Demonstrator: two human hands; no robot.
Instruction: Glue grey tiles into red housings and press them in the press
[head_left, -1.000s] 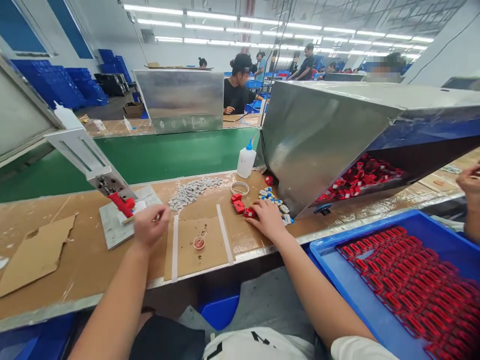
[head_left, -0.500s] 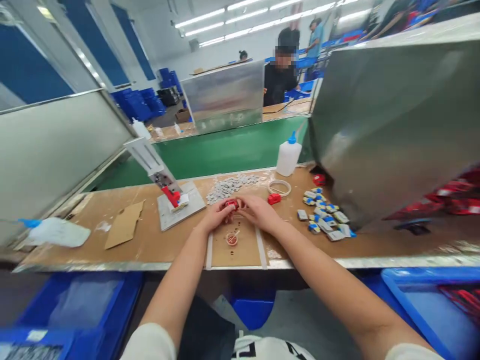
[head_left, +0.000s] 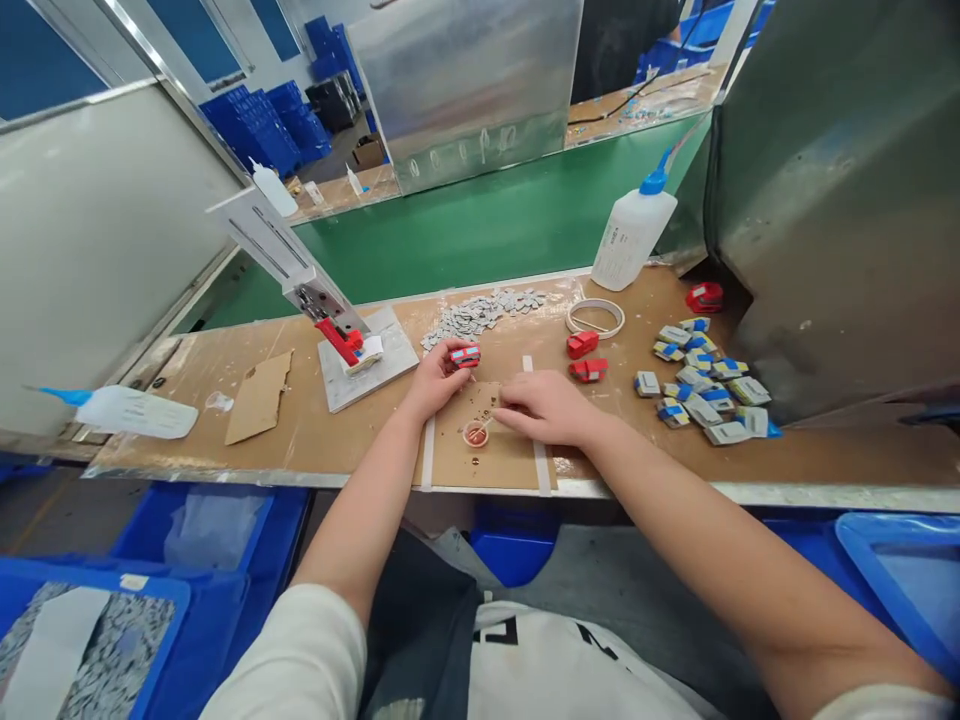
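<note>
My left hand (head_left: 437, 385) is closed around a small red toy car (head_left: 466, 357) with pale blue windows, holding it just above the bench. My right hand (head_left: 546, 408) is lowered at the right of a small round cup (head_left: 475, 446) of reddish-brown stuff. Its fingertips are pinched at the upper end of a thin pale stick (head_left: 484, 424) whose lower end rests in the cup. Under both hands lies a taped brown cardboard sheet (head_left: 517, 462) with dark spots. Two more red toy cars (head_left: 582, 345) sit beyond my right hand.
Grey flat pieces (head_left: 480, 314) are heaped at the back. A lever press (head_left: 345, 340) stands left, near cardboard (head_left: 259, 398) and a lying bottle (head_left: 142, 412). At right are a tape roll (head_left: 616, 312), an upright bottle (head_left: 634, 235), white-blue-yellow blocks (head_left: 701, 380) and a metal partition (head_left: 847, 250).
My hands have parted: the red car stays in my left hand, while my right hand has come down to the stick at the cup. The view has tilted down, and two red cars show at right.
</note>
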